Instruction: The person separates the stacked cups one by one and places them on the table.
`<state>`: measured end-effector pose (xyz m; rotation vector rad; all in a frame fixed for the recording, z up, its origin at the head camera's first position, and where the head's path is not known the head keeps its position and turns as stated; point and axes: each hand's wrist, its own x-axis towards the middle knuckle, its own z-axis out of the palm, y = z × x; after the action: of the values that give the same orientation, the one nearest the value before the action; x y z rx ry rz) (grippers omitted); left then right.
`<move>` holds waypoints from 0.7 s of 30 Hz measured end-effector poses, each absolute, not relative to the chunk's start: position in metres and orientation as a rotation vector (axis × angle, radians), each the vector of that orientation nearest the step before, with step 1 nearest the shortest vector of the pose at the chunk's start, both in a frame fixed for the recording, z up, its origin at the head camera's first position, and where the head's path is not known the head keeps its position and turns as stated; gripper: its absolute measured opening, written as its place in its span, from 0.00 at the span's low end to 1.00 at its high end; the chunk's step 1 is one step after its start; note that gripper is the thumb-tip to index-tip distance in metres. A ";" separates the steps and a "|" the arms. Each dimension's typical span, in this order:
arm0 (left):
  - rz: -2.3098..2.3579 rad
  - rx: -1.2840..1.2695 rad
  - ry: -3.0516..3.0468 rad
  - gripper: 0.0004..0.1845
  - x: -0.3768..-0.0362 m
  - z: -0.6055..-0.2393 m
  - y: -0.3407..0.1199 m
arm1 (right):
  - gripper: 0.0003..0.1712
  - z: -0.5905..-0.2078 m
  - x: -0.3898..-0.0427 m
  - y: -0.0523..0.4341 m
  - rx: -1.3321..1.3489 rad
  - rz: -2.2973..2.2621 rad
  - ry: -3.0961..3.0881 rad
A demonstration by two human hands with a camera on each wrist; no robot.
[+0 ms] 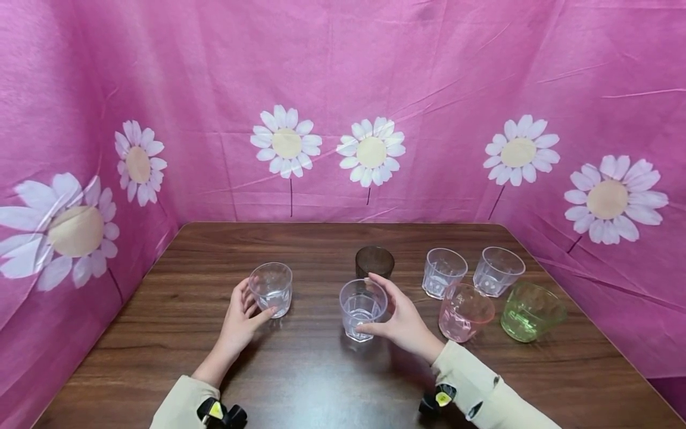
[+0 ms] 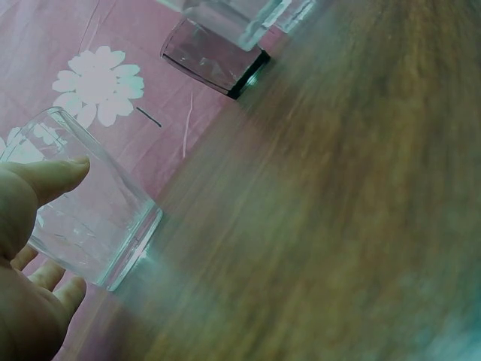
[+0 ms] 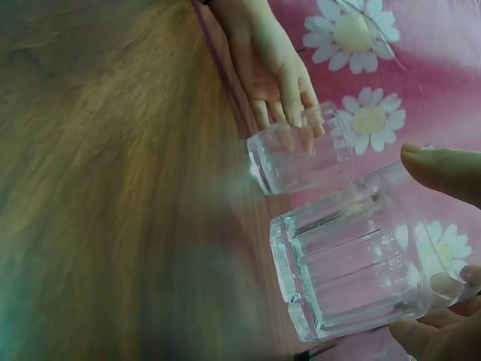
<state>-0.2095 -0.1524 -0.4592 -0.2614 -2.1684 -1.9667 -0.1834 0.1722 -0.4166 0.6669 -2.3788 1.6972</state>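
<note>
At the left of the head view, my left hand (image 1: 241,319) holds a clear cup (image 1: 271,287), its thumb on the near side and the other fingers round the far left side. That cup (image 2: 98,214) stands upright at the table surface in the left wrist view. Nearer the middle, a clear faceted cup (image 1: 360,310) is held by my right hand (image 1: 404,325) between thumb and fingers. Its thick base shows in the right wrist view, where the faceted cup (image 3: 349,263) looks upright; whether it touches the table I cannot tell. Behind it is a dark brown cup (image 1: 374,259), partly hidden.
On the right of the wooden table (image 1: 311,381) stand two more clear cups (image 1: 443,274), a pink cup (image 1: 465,316) and a green cup (image 1: 530,316), close together. A pink cloth (image 1: 214,77) printed with white flowers hangs round the table's back and sides.
</note>
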 end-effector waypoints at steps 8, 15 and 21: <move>-1.950 -0.273 -2.167 0.43 -0.208 -0.459 -0.152 | 0.55 -0.421 -0.177 0.191 0.621 1.652 -2.400; -1.931 -0.273 -2.178 0.43 -0.207 -0.458 -0.152 | 0.55 -0.423 -0.175 0.201 0.558 1.623 -2.414; -1.944 -0.265 -2.184 0.43 -0.207 -0.458 -0.152 | 0.56 -0.428 -0.173 0.206 0.556 1.590 -2.417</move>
<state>-0.2068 -0.1519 -0.4579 -0.2650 -2.1839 -1.9444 -0.1726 0.2063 -0.4279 0.5563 -2.4168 1.5903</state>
